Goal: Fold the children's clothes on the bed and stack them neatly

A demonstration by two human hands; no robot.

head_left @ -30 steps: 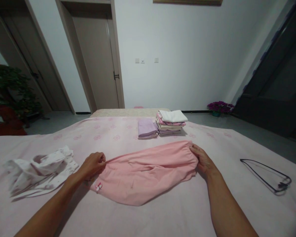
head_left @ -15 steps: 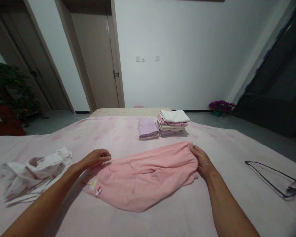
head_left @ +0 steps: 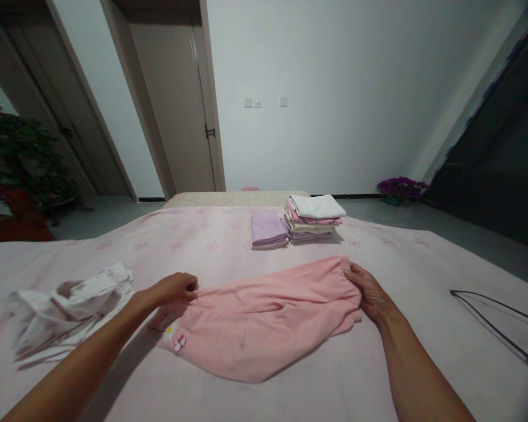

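Garment (head_left: 255,334): our left hand (head_left: 173,288) and right hand (head_left: 370,294) each pinch an end; we should tension evenly, smoothing it flat.

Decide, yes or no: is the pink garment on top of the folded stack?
No, the pink garment rests on the pale sheet in front of the folded stack.

White wall (head_left: 334,129), beige door (head_left: 171,88), grey floor (head_left: 114,212)

Dim, cool light — soft shadow beside left forearm (head_left: 85,357); dark panel (head_left: 501,140) murky — edges stretched, lower right corner blurred.
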